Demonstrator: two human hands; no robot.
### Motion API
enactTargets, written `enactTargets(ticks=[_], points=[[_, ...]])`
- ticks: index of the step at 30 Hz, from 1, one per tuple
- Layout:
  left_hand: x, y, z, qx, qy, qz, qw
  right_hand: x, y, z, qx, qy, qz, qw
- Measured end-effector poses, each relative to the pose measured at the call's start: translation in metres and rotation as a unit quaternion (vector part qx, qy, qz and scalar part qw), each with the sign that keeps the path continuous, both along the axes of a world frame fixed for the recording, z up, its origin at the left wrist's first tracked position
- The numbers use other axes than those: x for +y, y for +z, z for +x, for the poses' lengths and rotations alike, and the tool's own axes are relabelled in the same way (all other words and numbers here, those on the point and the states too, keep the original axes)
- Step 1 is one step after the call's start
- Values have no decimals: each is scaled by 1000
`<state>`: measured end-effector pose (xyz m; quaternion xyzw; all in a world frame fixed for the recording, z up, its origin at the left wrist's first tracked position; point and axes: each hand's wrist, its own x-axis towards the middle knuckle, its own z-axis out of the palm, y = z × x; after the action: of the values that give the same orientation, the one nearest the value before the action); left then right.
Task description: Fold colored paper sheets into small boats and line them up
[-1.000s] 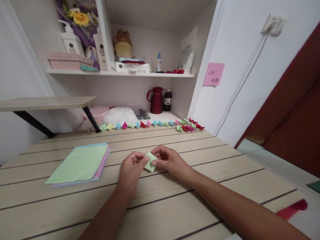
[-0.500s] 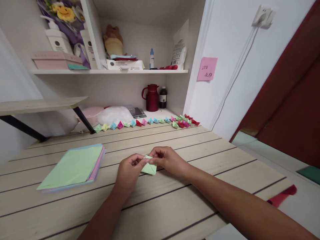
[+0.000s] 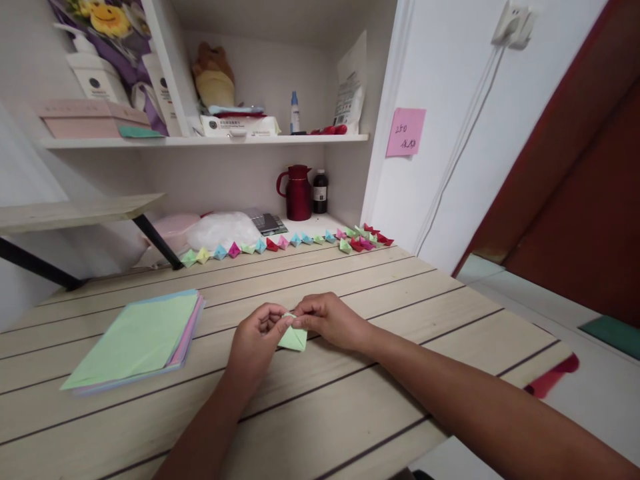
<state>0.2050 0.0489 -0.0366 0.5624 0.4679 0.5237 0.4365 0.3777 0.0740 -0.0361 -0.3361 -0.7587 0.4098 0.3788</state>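
Observation:
A small folded piece of light green paper point(image 3: 294, 340) is held between both hands, just over the wooden slatted table point(image 3: 320, 413). My left hand point(image 3: 257, 337) is closed, its thumb and fingers pinching the paper's upper left edge. From the right, my right hand point(image 3: 327, 321) pinches the top edge, its thumb close to the left thumb. The fingers hide the paper's upper part. Left of the hands lies a stack of coloured paper sheets point(image 3: 135, 340), light green on top, with pink and blue edges showing beneath.
Along the table's back edge runs a row of small folded paper boats point(image 3: 234, 249), bunched at the right end point(image 3: 360, 239). Behind them stand a dark red jug point(image 3: 299, 193) and a dark bottle point(image 3: 320, 192). A small raised shelf point(image 3: 80, 212) on black legs is at left.
The view has shifted slightly, so the scene sits a little further left. Both hands keep their pinch on the green paper, with hardly any movement between them.

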Motion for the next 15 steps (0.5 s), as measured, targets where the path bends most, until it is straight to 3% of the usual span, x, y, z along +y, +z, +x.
enactTargets(ticks=[4, 10, 12, 15], points=[[-1, 2, -1, 20, -1, -3, 1000, 0, -1, 1, -36, 6, 47, 998], [0, 3, -1, -11, 21, -46, 999, 3, -9, -4, 43, 17, -97, 994], [0, 3, -1, -24, 23, -60, 998, 4, -9, -3, 64, 8, -114, 991], [1, 4, -5, -79, 39, -82, 993, 3, -2, 1, 46, -23, -25, 998]])
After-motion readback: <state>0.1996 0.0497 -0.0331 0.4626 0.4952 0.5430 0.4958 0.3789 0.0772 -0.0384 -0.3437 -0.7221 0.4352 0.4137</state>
